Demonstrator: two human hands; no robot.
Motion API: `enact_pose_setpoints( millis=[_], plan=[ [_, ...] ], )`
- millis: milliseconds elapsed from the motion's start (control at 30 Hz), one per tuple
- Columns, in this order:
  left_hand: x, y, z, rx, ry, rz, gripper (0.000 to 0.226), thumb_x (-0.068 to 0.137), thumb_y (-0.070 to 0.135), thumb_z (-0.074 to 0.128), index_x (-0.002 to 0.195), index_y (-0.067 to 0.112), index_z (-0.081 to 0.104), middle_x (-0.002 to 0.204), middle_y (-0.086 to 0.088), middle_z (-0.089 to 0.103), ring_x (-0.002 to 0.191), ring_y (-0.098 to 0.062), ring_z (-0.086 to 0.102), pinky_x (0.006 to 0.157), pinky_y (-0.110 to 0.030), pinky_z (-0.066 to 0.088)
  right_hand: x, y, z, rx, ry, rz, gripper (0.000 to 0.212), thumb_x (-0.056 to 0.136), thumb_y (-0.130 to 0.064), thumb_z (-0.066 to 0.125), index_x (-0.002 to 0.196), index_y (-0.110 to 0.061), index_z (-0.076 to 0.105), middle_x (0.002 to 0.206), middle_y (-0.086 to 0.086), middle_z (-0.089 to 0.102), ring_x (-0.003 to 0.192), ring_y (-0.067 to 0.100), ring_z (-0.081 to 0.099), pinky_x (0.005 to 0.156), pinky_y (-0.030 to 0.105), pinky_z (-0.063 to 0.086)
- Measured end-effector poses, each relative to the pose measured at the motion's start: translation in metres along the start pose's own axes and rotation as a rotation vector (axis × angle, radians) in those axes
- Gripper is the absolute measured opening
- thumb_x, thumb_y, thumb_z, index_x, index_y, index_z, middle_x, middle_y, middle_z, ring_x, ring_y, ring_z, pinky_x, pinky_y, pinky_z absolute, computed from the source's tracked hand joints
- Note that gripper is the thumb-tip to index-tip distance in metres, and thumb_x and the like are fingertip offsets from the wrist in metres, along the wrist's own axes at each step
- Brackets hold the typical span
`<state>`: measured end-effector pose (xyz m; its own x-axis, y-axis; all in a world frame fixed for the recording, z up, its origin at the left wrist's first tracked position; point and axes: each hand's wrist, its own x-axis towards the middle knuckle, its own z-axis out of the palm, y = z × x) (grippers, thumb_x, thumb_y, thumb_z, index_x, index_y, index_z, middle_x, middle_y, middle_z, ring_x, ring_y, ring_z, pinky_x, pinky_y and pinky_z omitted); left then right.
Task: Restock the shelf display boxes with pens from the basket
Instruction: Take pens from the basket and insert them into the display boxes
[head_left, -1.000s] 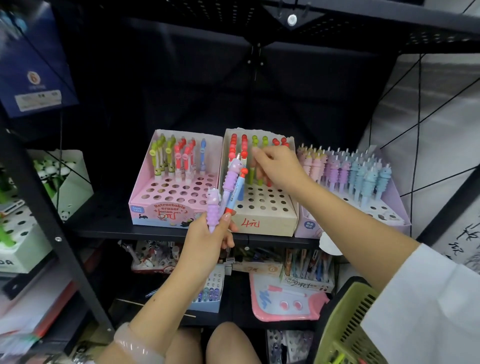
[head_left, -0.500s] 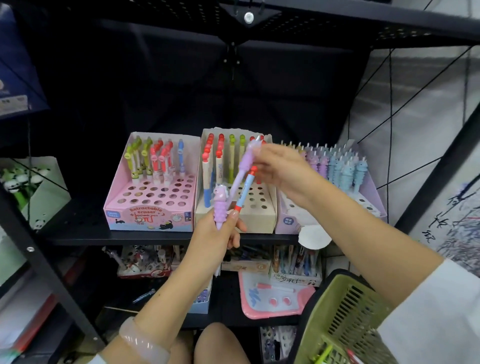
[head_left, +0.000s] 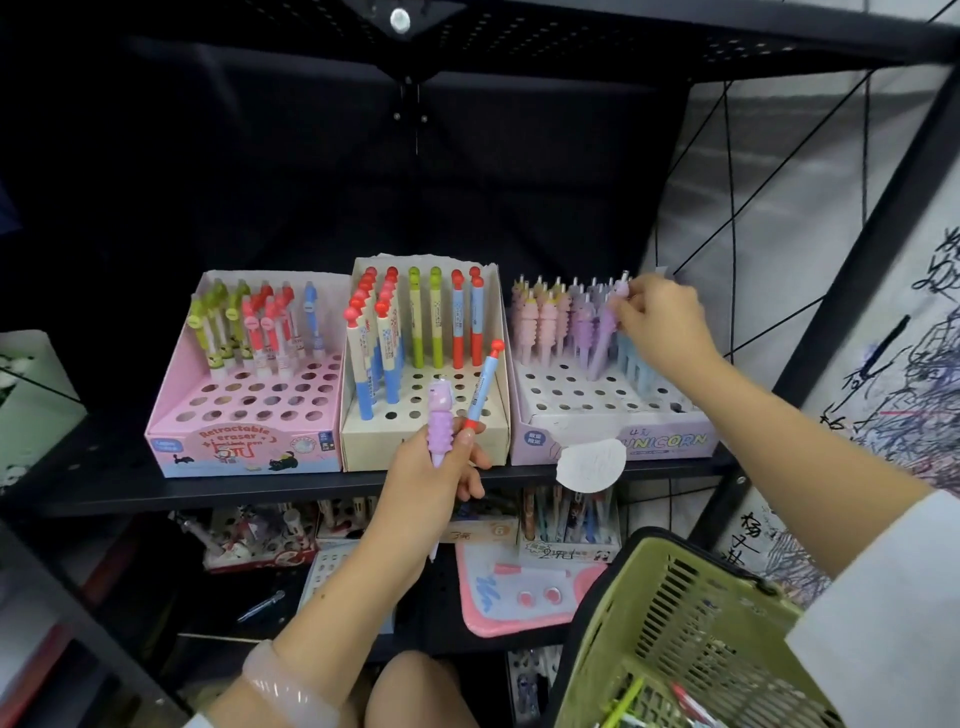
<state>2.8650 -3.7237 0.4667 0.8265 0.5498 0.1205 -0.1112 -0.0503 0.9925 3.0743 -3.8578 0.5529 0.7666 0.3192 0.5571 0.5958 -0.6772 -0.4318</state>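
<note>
Three display boxes stand side by side on the black shelf: a pink one (head_left: 244, 447), a cream one (head_left: 379, 447) and a lilac unicorn box (head_left: 670, 439). My left hand (head_left: 436, 478) is in front of the cream box and grips two pens upright: a purple unicorn pen (head_left: 440, 423) and a blue pen with a red cap (head_left: 483, 382). My right hand (head_left: 662, 325) reaches over the unicorn box and pinches the top of a purple unicorn pen (head_left: 605, 332), whose lower end is among the standing pens. The green basket (head_left: 675, 618) with pens hangs at the lower right.
A round white tag (head_left: 592, 465) hangs off the unicorn box's front. The lower shelf holds more pen boxes (head_left: 569, 525) and a pink board (head_left: 514, 592). A black shelf post (head_left: 852, 291) rises at the right, and another shelf closes in overhead.
My right hand has taken the purple unicorn pen from the bunch in my left hand and carried it right, to the unicorn box. My left hand still holds two pens.
</note>
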Motion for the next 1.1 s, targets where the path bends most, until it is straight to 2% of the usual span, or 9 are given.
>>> enact_pose_setpoints(
  millis=[233, 367, 600, 667, 733, 800, 900, 1000, 1100],
  plan=[
    [0.0, 0.002, 0.003, 0.001, -0.014, -0.005, 0.019, 0.098, 0.016, 0.043, 0.094, 0.018, 0.061, 0.063, 0.009, 0.062, 0.049, -0.006, 0.053, 0.05, -0.016, 0.044, 0.007, -0.004, 0.001, -0.07, -0.12, 0.042, 0.028, 0.097, -0.018, 0.046, 0.109, 0.004, 0.056, 0.091, 0.022, 0.064, 0.084, 0.034, 0.061, 0.076, 0.04, 0.051],
    [-0.003, 0.002, 0.005, -0.006, -0.034, -0.001, 0.019, 0.098, 0.015, 0.043, 0.093, 0.018, 0.06, 0.064, 0.009, 0.064, 0.05, -0.006, 0.054, 0.05, -0.017, 0.046, 0.011, -0.01, 0.005, -0.098, -0.221, 0.017, 0.017, 0.097, -0.012, 0.043, 0.092, 0.001, 0.053, 0.095, 0.022, 0.064, 0.088, 0.034, 0.062, 0.073, 0.035, 0.048],
    [-0.004, 0.005, 0.002, -0.001, -0.013, 0.005, 0.019, 0.098, 0.016, 0.043, 0.094, 0.019, 0.061, 0.066, 0.007, 0.065, 0.054, -0.007, 0.056, 0.053, -0.017, 0.047, 0.008, -0.003, 0.018, -0.25, -0.429, 0.064, 0.022, 0.096, -0.01, 0.042, 0.098, 0.004, 0.059, 0.092, 0.02, 0.064, 0.087, 0.032, 0.062, 0.076, 0.039, 0.051],
    [-0.004, 0.005, 0.001, -0.007, -0.012, 0.003, 0.019, 0.098, 0.016, 0.043, 0.095, 0.019, 0.061, 0.066, 0.007, 0.065, 0.054, -0.007, 0.056, 0.053, -0.017, 0.047, 0.006, -0.002, 0.017, -0.284, -0.399, 0.08, 0.02, 0.094, -0.01, 0.044, 0.089, 0.003, 0.059, 0.077, 0.016, 0.058, 0.08, 0.029, 0.058, 0.071, 0.034, 0.049],
    [-0.005, 0.005, 0.001, -0.009, -0.023, 0.009, 0.019, 0.098, 0.016, 0.042, 0.096, 0.019, 0.061, 0.064, 0.009, 0.065, 0.054, -0.006, 0.056, 0.053, -0.017, 0.047, 0.003, -0.007, 0.014, -0.293, -0.292, 0.056, 0.021, 0.093, -0.013, 0.048, 0.089, 0.003, 0.06, 0.074, 0.015, 0.056, 0.074, 0.027, 0.054, 0.072, 0.032, 0.05],
    [-0.004, 0.005, 0.002, -0.015, -0.021, 0.014, 0.018, 0.098, 0.017, 0.043, 0.095, 0.019, 0.061, 0.063, 0.01, 0.065, 0.054, -0.006, 0.055, 0.053, -0.017, 0.047, -0.008, -0.021, 0.009, -0.044, -0.275, 0.039, 0.022, 0.094, -0.017, 0.049, 0.092, -0.001, 0.063, 0.078, 0.014, 0.064, 0.074, 0.028, 0.061, 0.071, 0.032, 0.053],
    [-0.003, 0.005, 0.005, -0.035, -0.01, 0.018, 0.017, 0.098, 0.017, 0.044, 0.094, 0.018, 0.061, 0.063, 0.008, 0.064, 0.052, -0.007, 0.055, 0.052, -0.018, 0.047, -0.04, -0.054, 0.002, 0.534, -0.587, 0.021, 0.021, 0.096, -0.025, 0.048, 0.085, -0.016, 0.064, 0.079, 0.0, 0.068, 0.072, 0.013, 0.065, 0.06, 0.02, 0.053],
    [-0.005, 0.006, 0.006, -0.028, -0.024, 0.028, 0.018, 0.098, 0.017, 0.043, 0.096, 0.019, 0.06, 0.063, 0.01, 0.065, 0.051, -0.006, 0.055, 0.052, -0.017, 0.047, -0.064, -0.073, 0.005, 0.704, -0.769, -0.033, 0.017, 0.094, -0.023, 0.053, 0.083, -0.017, 0.064, 0.073, -0.008, 0.068, 0.07, 0.002, 0.064, 0.063, 0.015, 0.053],
    [-0.006, 0.006, 0.001, -0.075, -0.011, -0.011, 0.016, 0.097, 0.017, 0.044, 0.101, 0.016, 0.06, 0.069, 0.005, 0.067, 0.053, -0.006, 0.058, 0.05, -0.017, 0.048, -0.059, -0.084, 0.01, 0.748, -0.664, -0.028, 0.017, 0.096, -0.017, 0.05, 0.084, -0.012, 0.061, 0.078, 0.0, 0.066, 0.066, 0.002, 0.063, 0.061, 0.015, 0.052]
  ],
)
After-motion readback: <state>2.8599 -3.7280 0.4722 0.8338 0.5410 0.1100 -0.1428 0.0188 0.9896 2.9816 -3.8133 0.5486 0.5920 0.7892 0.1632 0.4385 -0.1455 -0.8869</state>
